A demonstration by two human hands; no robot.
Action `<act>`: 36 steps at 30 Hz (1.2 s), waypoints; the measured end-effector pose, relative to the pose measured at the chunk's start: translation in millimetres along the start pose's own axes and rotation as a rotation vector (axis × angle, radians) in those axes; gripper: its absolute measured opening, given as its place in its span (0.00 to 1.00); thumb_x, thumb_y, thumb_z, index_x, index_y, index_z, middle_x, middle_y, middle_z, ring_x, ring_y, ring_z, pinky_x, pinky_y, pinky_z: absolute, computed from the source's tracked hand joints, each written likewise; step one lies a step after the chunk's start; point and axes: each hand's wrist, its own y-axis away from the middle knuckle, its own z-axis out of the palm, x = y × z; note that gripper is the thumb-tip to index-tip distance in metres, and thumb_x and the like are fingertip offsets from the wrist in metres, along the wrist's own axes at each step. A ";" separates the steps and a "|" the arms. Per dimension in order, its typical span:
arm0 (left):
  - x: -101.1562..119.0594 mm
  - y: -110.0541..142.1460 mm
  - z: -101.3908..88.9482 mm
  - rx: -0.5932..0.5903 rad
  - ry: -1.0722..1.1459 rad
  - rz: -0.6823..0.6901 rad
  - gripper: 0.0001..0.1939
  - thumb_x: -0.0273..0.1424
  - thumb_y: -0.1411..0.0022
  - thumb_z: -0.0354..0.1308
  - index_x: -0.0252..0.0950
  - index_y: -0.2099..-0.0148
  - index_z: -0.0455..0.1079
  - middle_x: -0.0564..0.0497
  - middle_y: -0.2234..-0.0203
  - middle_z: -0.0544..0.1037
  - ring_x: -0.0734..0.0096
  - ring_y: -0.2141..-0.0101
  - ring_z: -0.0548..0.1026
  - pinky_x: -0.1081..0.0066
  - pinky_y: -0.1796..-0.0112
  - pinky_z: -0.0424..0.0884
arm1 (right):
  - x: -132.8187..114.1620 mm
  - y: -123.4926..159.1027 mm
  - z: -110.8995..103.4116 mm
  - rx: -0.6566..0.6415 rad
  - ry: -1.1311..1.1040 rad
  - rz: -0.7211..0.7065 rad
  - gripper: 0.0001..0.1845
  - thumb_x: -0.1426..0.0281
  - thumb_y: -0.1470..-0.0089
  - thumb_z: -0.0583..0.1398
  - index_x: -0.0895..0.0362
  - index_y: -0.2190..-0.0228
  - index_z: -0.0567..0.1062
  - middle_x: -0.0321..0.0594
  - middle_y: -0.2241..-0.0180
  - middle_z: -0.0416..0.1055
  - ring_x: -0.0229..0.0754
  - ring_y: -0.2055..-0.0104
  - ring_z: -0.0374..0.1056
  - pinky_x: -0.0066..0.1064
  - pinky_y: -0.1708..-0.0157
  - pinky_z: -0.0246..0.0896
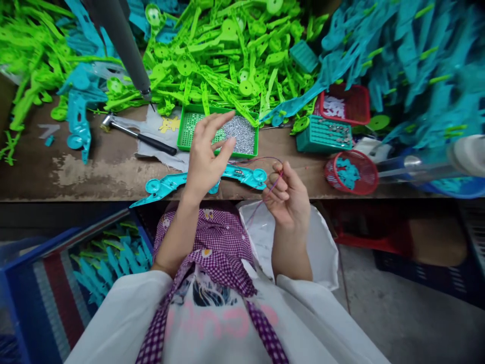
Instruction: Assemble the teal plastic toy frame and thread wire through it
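My left hand [207,154] hovers above the bench edge with fingers spread and nothing in it, just in front of a green tray [185,132] of small silver screws. Under it lies a long teal plastic part [246,176] across the front of the bench. My right hand [288,197] is closed in a pinch on a thin red and purple wire [276,178] that loops up over the teal part's right end.
A hammer [138,135] lies left of the green tray. Heaps of green plastic parts [227,55] and teal parts [409,65] fill the back. Red baskets [352,172], a teal box [322,134], a blue crate [106,263] of teal parts at lower left.
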 end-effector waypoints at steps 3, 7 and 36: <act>1.6 43.3 -2.6 0.136 -0.145 0.071 0.17 0.41 0.33 0.57 0.41 0.45 0.70 0.45 0.46 0.67 0.60 0.45 0.70 0.61 0.49 0.72 | 1.9 -2.1 1.7 0.095 -0.112 -0.050 0.20 0.53 0.53 0.67 0.53 0.74 0.67 0.20 0.87 0.56 0.25 0.89 0.50 0.19 0.90 0.45; -6.4 107.3 -4.7 -0.149 -0.403 0.201 0.25 0.47 0.40 0.63 0.39 0.46 0.70 0.45 0.56 0.73 0.60 0.55 0.75 0.59 0.53 0.75 | 7.4 -3.2 9.1 0.158 -0.230 -0.042 0.18 0.55 0.54 0.68 0.54 0.73 0.70 0.21 0.87 0.63 0.24 0.88 0.56 0.17 0.89 0.52; -61.1 81.0 -31.9 0.083 0.440 -0.528 0.17 0.32 0.47 0.68 0.38 0.57 0.66 0.51 0.69 0.79 0.73 0.71 0.80 0.74 0.70 0.77 | -10.6 10.0 -2.7 0.395 0.346 -0.736 0.05 0.65 0.50 0.65 0.51 0.70 0.76 0.25 0.86 0.60 0.29 0.89 0.52 0.23 0.91 0.42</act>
